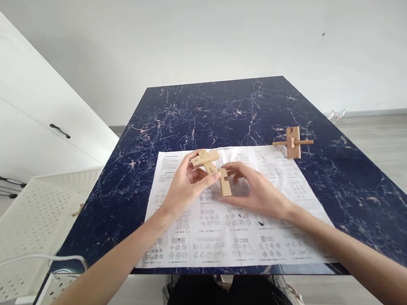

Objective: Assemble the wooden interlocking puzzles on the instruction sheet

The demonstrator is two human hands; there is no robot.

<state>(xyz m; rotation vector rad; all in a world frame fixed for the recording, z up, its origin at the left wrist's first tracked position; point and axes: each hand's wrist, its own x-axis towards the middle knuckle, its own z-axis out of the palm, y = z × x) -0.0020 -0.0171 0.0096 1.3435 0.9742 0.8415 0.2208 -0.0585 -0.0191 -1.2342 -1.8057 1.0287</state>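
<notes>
Above the printed sheet, my left hand (186,181) is closed on joined wooden puzzle pieces (205,158) that carry black pencil-like marks. My right hand (251,186) pinches a separate-looking notched wooden block (225,184) between thumb and fingers. The block's upper end is close beside my left thumb; whether it touches the joined pieces I cannot tell. Beneath both hands lies a creased instruction sheet (209,222) with rows of small diagrams. Parts of the joined pieces are hidden behind my left fingers.
Another wooden puzzle assembly (294,150), a flat marked piece crossed by a thin stick, lies at the sheet's upper right corner. The dark blue marble-patterned table (200,110) has a white perforated basket (22,228) on its left. A white cable (39,256) runs near the table's left edge.
</notes>
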